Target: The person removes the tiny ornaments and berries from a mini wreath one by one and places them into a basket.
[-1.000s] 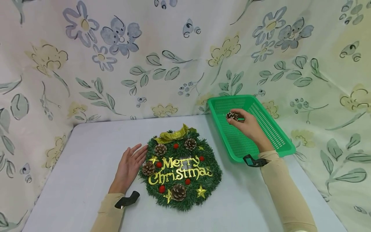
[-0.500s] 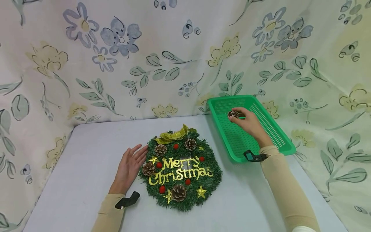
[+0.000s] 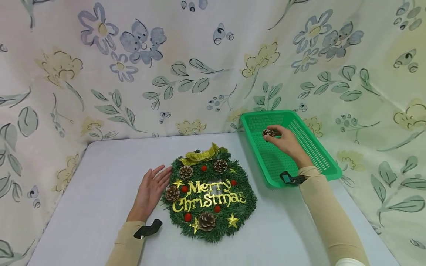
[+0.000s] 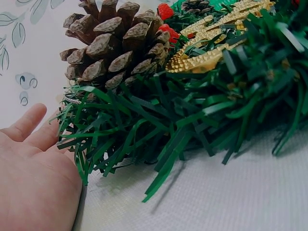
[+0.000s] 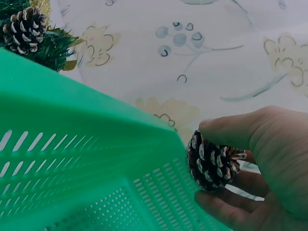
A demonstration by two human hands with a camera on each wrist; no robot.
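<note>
Right hand (image 3: 287,142) still holds pinecone (image 5: 211,161) over green basket (image 3: 256,151)

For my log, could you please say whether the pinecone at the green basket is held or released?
Held: the right wrist view shows the right hand pinching the pinecone between thumb and fingers, over the basket.

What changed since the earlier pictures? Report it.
Little: the right hand edged slightly forward at the wrist, and the head view drifted. Nothing was grasped or released. That hand still holds a pinecone over the green basket; the left hand and wreath stayed put.
</note>
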